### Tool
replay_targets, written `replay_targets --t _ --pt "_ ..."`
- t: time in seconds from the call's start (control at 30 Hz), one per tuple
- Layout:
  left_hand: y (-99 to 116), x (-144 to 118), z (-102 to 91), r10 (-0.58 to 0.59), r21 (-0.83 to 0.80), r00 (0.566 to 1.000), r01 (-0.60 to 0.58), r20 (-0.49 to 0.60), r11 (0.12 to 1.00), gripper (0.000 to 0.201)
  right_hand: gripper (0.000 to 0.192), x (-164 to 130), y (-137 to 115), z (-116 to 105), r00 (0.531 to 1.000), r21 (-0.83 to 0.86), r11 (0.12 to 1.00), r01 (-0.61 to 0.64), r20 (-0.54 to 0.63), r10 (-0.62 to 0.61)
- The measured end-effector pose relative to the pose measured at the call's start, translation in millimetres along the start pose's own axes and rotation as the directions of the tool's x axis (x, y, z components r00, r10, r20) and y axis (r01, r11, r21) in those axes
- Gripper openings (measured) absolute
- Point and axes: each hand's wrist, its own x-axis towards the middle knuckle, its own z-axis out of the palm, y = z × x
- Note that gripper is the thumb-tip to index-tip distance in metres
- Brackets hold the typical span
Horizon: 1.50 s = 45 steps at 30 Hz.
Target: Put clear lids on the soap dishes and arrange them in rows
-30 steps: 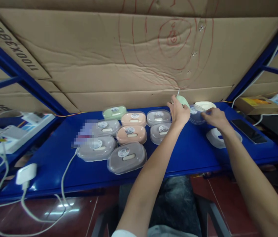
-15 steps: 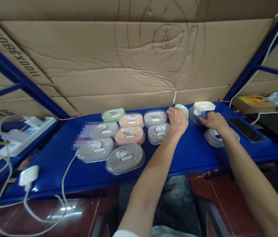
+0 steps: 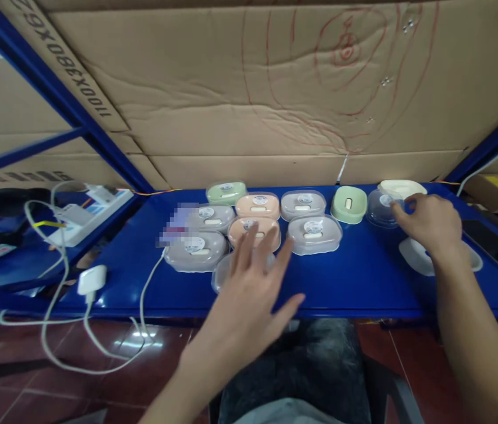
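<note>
Both apart: left hand spread, right hand at clear cover, grip unclear. Cover probably light, slick; pinch its edge.

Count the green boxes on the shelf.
2: left green box, at the back, left of a peach box; right green box, between a grey box and the right hand. No others show.
</note>
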Motion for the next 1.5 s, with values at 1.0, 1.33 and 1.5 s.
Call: replay_targets --t 1.0,1.33,1.5 --pt "-74 -29 18.4 0.088 0.066 0.986 -0.098 0.139 0.993 0.053 0.049 -15 -32 29 0.901 0.201 0.930 0.307 -0.376 -0.217" --pt "-74 -26 25.4 0.125 0.095 0.984 -0.138 0.129 0.986 0.054 0.052 -17 -32 29 0.901 0.196 0.932 0.306 -0.374 -0.217" --pt "-75 -29 26.4 0.111 0.103 0.987 -0.123 0.118 0.987 0.055 0.053 -18 -32 28 0.902 0.194 0.932 0.307 -0.371 -0.219"
